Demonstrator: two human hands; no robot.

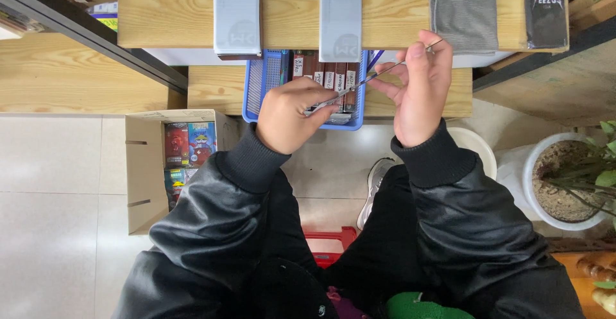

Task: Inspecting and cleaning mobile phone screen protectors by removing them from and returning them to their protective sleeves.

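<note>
You are holding a thin metal tool (372,78), long and shiny like tweezers or a slim rod, between both hands. Your left hand (290,117) is closing in a fist around its lower end, so that end is staying steady. Your right hand (420,88) is pinching its upper end with the thumb and fingertips, which looks like a way to steer the tip gently. The tool is slanting up toward your right and hanging in the air just above the blue basket (256,85), not touching it.

The blue basket is sitting on the low wooden shelf (218,88), right in front of you, so it is easy to reach. Small brown boxes (324,75) are standing in a row inside the basket.

Above the basket, on the upper wooden board (289,11), two pale flat sheets (340,20) are lying, and their lower ends are hanging out over the basket. To the right of the basket, on the same board, a grey cloth (463,17) and a black phone case (545,11) are lying.

To the left of the basket, down on the floor, an open cardboard box (144,171) is holding colourful packs. Far to the right of the basket, a white plant pot (564,184) is standing. Below the basket, between your knees, a red stool (330,239) is peeking out.
</note>
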